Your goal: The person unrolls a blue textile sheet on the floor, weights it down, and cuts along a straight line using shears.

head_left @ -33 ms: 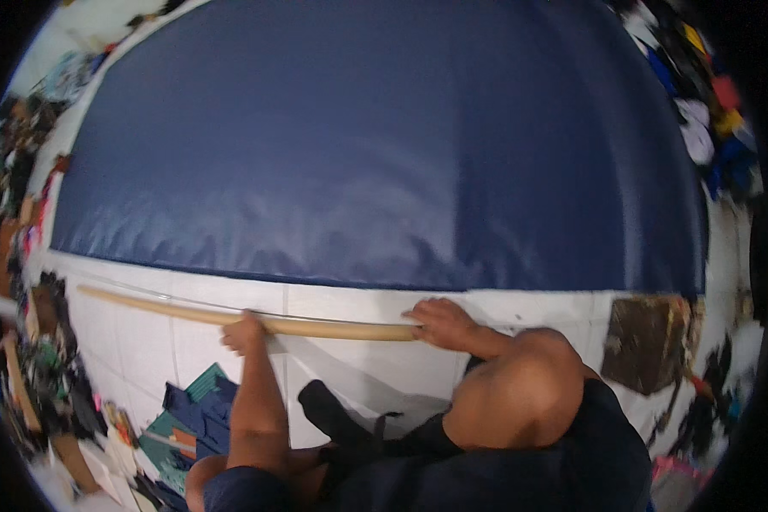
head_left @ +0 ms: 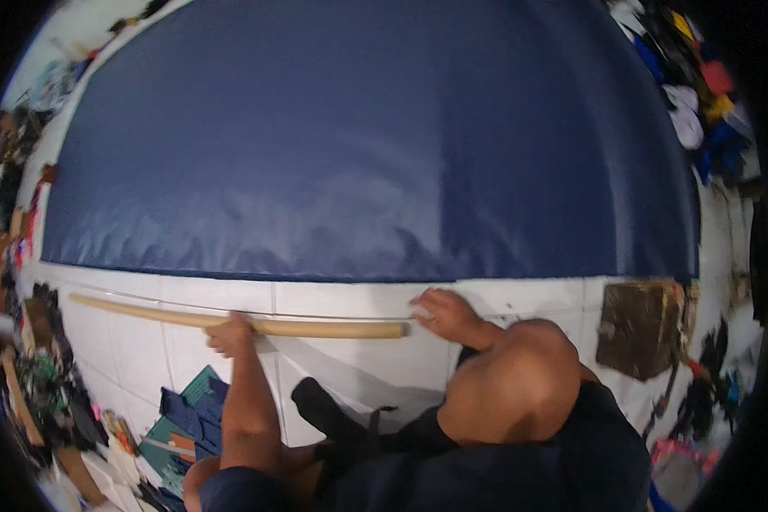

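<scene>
A long tan tube (head_left: pixel 341 329) lies across the white tiled floor in front of me, narrowing in view toward the far left. My left hand (head_left: pixel 230 334) is closed around its middle. Just beyond the tube and roughly alongside runs a thin pale rod or strip (head_left: pixel 145 297). My right hand (head_left: pixel 449 317) is off the tube's right end, with a small gap between them. Its fingers are partly bent and apart, pointing left near the strip's end; whether they touch it I cannot tell.
A large dark blue sheet (head_left: pixel 273 154) covers the floor beyond the tube. A worn brown block (head_left: pixel 636 328) stands at the right. Folded navy cloth (head_left: pixel 198 418) lies on a green mat (head_left: pixel 158 448) at lower left. Clutter lines both sides; my bent knee (head_left: pixel 520 384) is beside my right arm.
My right hand has come away from the tube's right end. The tube and my left hand have shifted slightly left. The whole view has moved a little too.
</scene>
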The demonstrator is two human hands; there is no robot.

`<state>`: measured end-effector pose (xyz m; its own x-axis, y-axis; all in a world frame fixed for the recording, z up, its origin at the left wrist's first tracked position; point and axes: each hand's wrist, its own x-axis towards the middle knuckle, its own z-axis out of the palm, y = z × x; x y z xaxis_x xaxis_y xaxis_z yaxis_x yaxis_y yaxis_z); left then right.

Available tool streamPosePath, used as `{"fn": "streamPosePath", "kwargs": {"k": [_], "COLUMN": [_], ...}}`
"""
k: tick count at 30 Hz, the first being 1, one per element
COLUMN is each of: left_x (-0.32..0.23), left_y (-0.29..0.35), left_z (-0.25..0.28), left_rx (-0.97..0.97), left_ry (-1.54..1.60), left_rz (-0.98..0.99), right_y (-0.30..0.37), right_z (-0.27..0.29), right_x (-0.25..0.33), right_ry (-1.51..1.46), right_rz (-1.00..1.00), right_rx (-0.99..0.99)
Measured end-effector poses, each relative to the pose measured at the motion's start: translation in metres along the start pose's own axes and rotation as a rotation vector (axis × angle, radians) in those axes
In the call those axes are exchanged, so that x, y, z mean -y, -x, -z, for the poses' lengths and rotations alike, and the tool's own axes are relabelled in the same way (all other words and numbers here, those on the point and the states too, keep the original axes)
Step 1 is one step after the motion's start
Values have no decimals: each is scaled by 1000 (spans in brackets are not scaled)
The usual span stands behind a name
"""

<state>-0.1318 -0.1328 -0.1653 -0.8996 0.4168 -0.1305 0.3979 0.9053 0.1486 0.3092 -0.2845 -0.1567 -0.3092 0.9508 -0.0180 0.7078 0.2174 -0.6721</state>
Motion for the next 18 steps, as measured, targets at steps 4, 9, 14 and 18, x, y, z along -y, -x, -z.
{"fn": "streamPosePath", "kwargs": {"k": [4, 9, 14, 18], "left_x": [-45, -97, -83, -69], "left_y": [27, 165, 283, 312], "left_z": [-14, -28, -52, -70], "left_rx": [-310, 316, 647, 507], "left_ry": [239, 370, 176, 0], "left_rz": [-963, -1736, -2125, -2153], "right_y": [101, 182, 193, 191], "right_z": [42, 21, 12, 17], "right_x": [21, 68, 87, 89], "right_ry": [-47, -418, -791, -909], "right_rz": [-731, -1265, -1313, -1272], "right_rx": [-533, -630, -366, -261]}}
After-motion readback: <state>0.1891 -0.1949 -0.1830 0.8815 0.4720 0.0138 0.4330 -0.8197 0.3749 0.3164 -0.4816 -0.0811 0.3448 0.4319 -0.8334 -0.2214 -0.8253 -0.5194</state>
